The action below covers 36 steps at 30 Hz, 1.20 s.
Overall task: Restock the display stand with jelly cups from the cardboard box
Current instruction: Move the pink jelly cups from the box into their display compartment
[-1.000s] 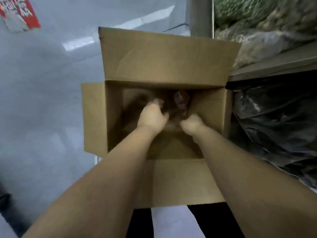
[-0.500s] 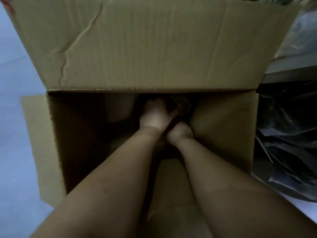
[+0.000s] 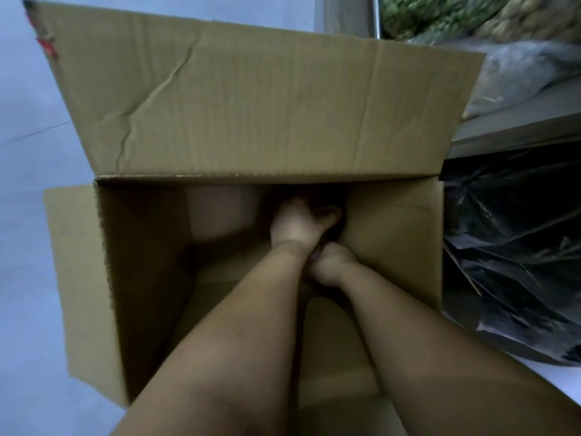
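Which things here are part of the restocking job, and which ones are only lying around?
Part of the job:
- cardboard box, open on the floor
- left hand, deep inside the box
- right hand, also inside; what either hand holds is too dark to tell

Just lying about:
- black plastic sheeting right of the box
- shelf above it, with bagged green produce

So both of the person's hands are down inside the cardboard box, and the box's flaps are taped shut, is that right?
Not quite. The head view shows both hands, left and right, deep inside the box, but its flaps are open: the far flap stands up and another folds out at the left.
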Available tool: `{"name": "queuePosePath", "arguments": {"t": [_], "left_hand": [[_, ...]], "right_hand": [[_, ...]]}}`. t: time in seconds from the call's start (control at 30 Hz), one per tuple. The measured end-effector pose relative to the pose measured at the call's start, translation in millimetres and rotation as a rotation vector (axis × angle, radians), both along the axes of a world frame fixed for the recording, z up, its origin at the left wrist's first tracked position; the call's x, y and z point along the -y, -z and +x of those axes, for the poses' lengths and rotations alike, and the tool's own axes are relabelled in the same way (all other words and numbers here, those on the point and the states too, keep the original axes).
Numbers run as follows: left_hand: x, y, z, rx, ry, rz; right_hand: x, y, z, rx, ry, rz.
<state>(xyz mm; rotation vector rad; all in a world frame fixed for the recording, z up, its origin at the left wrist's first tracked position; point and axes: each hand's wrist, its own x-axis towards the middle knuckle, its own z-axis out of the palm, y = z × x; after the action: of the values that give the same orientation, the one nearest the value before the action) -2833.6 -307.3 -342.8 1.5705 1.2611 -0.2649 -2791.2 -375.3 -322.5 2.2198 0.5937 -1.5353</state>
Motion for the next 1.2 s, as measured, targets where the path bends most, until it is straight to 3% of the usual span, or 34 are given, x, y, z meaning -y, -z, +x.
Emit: {"name": "queuePosePath", "arguments": {"t": [0.1,0.27,0.4,0.6,0.77,0.9,1.0,1.2], "left_hand": [[-9,7,-26,0.059,-0.053,-0.084],[-24,-35,-76,0.092,-0.413,-0.176],[-32,-140,-105,0.235,-0.574,-0.286],[-59,-355,-131,0.444,-0.690,-0.393],[-81,-545,-129,0.654,-0.450,-0.354],[-86,-668,-104,0.799,-0.242,-0.256],[-77,-734,-73,0.854,-0.028,-0.129],[-46,-808,-4,0.955,0.114,-0.049]], "right_hand": [[0,-4,0,-0.045,-0.123,0.036],[2,-50,-7,-0.057,0.067,0.241],[2,-136,-37,-0.112,0.590,0.474],[-27,-352,-65,-0.227,0.893,0.845],[-40,-545,-64,-0.328,0.918,1.113],[-35,-666,-51,-0.261,0.853,1.364],[-17,-730,-28,-0.144,0.738,1.516],[36,-802,32,0.140,0.697,1.731]]}}
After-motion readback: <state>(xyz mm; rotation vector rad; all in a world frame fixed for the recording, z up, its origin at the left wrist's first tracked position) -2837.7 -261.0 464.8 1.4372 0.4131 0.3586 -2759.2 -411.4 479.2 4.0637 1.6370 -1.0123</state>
